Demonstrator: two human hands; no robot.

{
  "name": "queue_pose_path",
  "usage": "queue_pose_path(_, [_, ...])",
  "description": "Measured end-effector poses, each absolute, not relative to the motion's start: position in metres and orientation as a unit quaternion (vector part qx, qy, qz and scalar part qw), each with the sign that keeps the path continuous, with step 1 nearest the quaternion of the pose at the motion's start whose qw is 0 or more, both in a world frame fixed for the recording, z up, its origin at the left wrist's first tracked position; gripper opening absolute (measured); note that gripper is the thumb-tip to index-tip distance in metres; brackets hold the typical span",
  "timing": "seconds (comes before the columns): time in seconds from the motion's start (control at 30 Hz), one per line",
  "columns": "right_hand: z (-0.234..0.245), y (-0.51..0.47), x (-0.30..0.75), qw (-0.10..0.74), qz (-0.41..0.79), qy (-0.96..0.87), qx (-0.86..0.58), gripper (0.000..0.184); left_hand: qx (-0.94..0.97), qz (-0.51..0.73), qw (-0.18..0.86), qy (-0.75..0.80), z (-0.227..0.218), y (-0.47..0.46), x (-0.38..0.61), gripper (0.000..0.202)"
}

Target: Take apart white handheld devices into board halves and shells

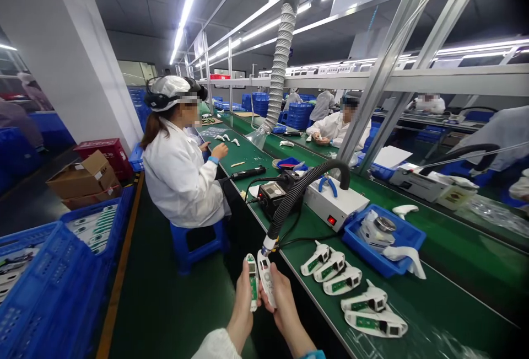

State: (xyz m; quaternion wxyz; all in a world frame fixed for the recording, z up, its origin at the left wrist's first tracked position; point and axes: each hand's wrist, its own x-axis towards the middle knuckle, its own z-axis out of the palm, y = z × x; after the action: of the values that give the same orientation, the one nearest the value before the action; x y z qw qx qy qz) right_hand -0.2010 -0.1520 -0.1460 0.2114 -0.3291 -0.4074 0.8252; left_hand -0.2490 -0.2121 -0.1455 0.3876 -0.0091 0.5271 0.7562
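My left hand (243, 301) is closed around a white handheld-device shell half with a green circuit board (253, 284) in it, held upright. Close beside it, my right hand (284, 298) grips a white shell half with openings (266, 279). The top of that half is at the metal nozzle (268, 246) of a ribbed black hose (308, 185); whether they touch I cannot tell. On the green bench to the right lie several open white device housings (343, 279) with green boards inside.
A blue tray (355, 240) holding a small jar stands behind the housings. Beyond it are a white box (336, 204) with blue pliers (328, 183) on top and a black soldering station (270, 196). A co-worker (179, 166) sits at left near blue crates (53, 293).
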Motion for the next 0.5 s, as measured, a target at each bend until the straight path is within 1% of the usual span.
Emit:
queue_pose_path(0.1, [-0.143,-0.152,-0.193,0.206,0.828,-0.402,-0.331,0.054,-0.012,0.752,0.396,0.527,-0.147,-0.210,-0.246,0.057])
queue_pose_path(0.37, [-0.128,-0.174,-0.221,0.201,0.840,-0.387,-0.323,0.049,-0.027,0.760,0.357,0.542,-0.137,-0.236,-0.264,0.058])
queue_pose_path(0.5, [-0.132,-0.176,-0.196,0.186,0.840,-0.382,-0.337,0.054,-0.022,0.747,0.388,0.539,-0.133,-0.242,-0.244,0.058])
